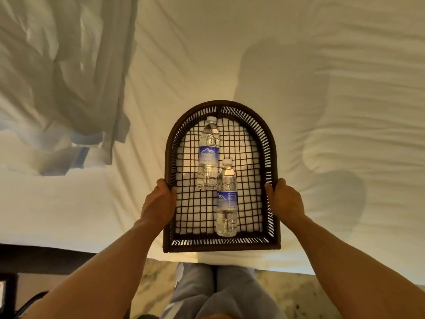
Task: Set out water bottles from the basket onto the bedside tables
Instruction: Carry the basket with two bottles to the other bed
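A dark woven basket (222,246) with an arched far end and an open mesh floor lies over the white bed. Two clear water bottles with blue labels lie flat inside it. The far bottle (208,153) is left of centre with its cap pointing away from me. The near bottle (227,199) lies a little to the right, its cap beside the far bottle's base. My left hand (158,202) grips the basket's left rim. My right hand (285,200) grips the right rim. No bedside table is in view.
The white bed sheet (322,88) fills most of the view. A crumpled white duvet (62,84) is bunched at the upper left. My legs in grey trousers (213,293) stand on patterned carpet at the bed's edge. A dark piece of furniture (27,261) sits at the lower left.
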